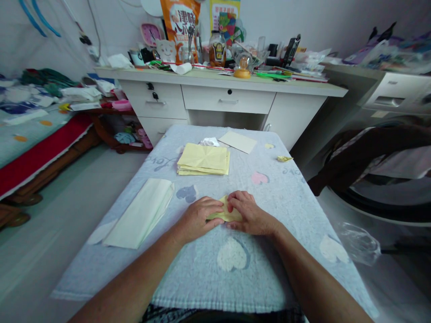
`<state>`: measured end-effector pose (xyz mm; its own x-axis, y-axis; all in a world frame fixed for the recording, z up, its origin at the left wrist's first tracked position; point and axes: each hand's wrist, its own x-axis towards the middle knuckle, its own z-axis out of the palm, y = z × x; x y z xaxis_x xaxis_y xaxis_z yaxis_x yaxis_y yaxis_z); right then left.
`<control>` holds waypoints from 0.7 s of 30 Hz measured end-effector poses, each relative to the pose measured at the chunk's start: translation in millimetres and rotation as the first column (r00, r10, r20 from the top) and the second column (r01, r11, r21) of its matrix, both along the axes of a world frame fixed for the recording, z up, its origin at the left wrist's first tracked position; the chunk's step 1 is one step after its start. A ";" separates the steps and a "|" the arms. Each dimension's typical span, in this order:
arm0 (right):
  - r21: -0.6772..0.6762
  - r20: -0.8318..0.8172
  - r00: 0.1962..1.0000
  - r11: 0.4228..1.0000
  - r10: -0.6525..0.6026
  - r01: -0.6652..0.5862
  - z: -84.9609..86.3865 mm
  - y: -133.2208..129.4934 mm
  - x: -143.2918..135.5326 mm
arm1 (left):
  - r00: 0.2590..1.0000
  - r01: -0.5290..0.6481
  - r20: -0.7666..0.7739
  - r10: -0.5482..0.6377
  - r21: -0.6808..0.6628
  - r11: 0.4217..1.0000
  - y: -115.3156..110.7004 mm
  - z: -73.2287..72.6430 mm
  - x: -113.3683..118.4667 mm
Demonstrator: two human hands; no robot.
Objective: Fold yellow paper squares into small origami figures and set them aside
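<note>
We see both forearms come from the lower edge of the view and slant inward over the table, so that the two hands meet near its middle, low on the cloth point(269, 269). The left hand point(202, 216) lies palm down, its fingers pointing to the right, and the right hand point(249, 213) faces it, with the fingers bent more. The left hand is partly open, its thumb and fingers apart on the left part of a small yellow paper point(225, 214). The right hand is curved, with its index finger and thumb on the right part of the same paper. So both hands are touching the paper and hold it down flat; whether they pinch it, we cannot tell. The paper lies on the cloth between the hands, in front of the yellow stack point(204, 158) and to the right of the pale folded sheets point(141, 213).
</note>
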<state>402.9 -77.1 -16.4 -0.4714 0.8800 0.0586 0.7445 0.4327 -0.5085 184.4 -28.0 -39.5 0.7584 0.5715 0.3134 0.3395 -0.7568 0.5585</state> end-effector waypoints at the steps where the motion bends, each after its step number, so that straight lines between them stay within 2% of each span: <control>1: -0.002 -0.004 1.000 1.000 0.005 -0.005 0.3 -0.2 0.4 | 1.000 -0.001 -0.003 0.001 -0.005 1.000 0.2 0.3 -0.5; 7: -0.029 -0.013 1.000 1.000 0.005 -0.005 2.2 -0.2 2.6 | 1.000 0.024 -0.016 -0.024 -0.008 1.000 0.2 3.0 -1.4; 16: -0.053 -0.060 0.998 0.998 0.018 -0.021 4.2 0.5 5.6 | 1.000 -0.017 -0.007 0.017 0.024 1.000 -1.4 4.6 -1.7; 21: -0.068 -0.075 0.997 0.997 0.027 -0.032 5.5 -0.9 5.5 | 0.999 -0.030 -0.013 0.030 -0.001 1.000 -0.6 6.0 -2.3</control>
<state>408.4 -78.0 -10.9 -0.4938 0.8689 0.0338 0.6913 0.4158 -0.5909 182.1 -28.6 -33.5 0.7447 0.5947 0.3028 0.3695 -0.7453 0.5550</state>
